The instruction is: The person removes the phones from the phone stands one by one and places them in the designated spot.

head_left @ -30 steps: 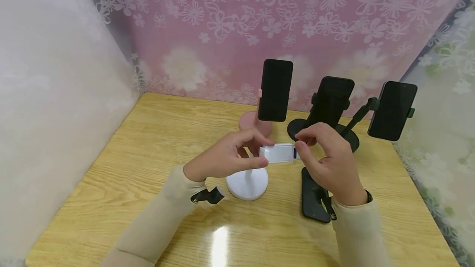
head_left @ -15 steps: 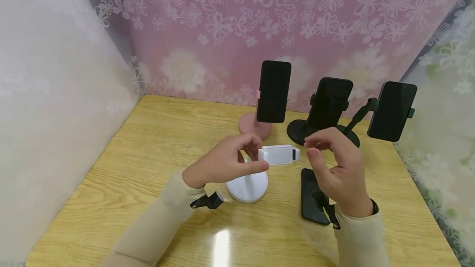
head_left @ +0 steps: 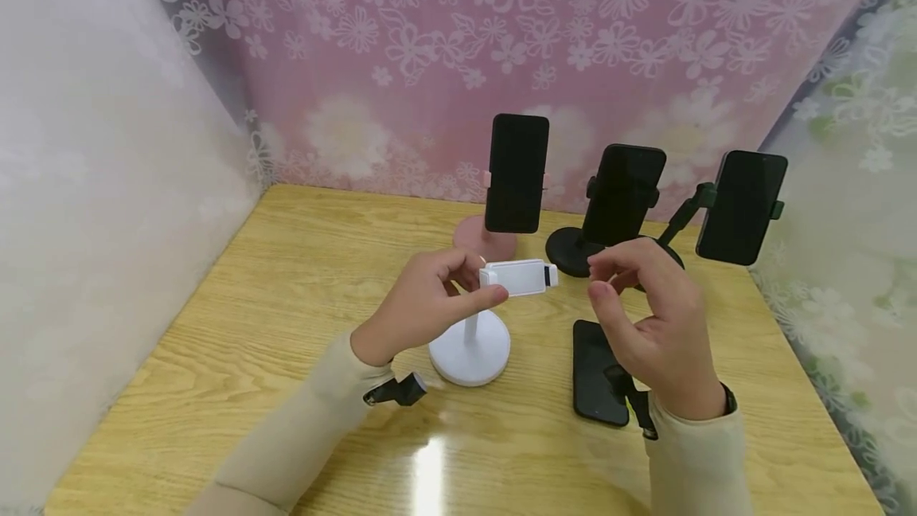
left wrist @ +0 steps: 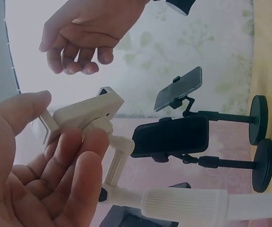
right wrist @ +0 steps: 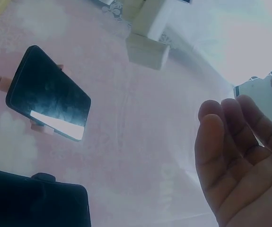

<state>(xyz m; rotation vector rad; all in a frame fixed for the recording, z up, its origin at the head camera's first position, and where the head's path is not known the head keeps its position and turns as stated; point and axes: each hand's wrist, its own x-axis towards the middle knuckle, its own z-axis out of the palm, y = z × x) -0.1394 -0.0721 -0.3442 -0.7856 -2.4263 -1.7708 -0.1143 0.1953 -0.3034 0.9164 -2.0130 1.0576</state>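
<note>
A white phone stand rests on the table on its round base (head_left: 469,361). Its clamp head (head_left: 521,277) faces up, with a dark pad showing at the right end. My left hand (head_left: 428,297) holds that head by its left end, thumb in front and fingers behind. In the left wrist view, the fingers curl beneath the clamp (left wrist: 86,111) near its hinged arm. My right hand (head_left: 648,313) hovers a short way right of the clamp, fingers loosely bent, with nothing in it. Below it, a black phone (head_left: 595,373) lies flat on the table, partly covered by the wrist camera.
Three more stands line the back right, each bearing a phone: a pink one (head_left: 473,236), a black one (head_left: 566,252) and a dark green one (head_left: 680,221). A pink flowered cloth (head_left: 401,86) hangs behind the wooden table (head_left: 301,253), with pale cloths at both sides.
My right hand has left the clamp's right end and drawn back to the right. My left hand keeps its hold on the head. The whole head view has shifted slightly.
</note>
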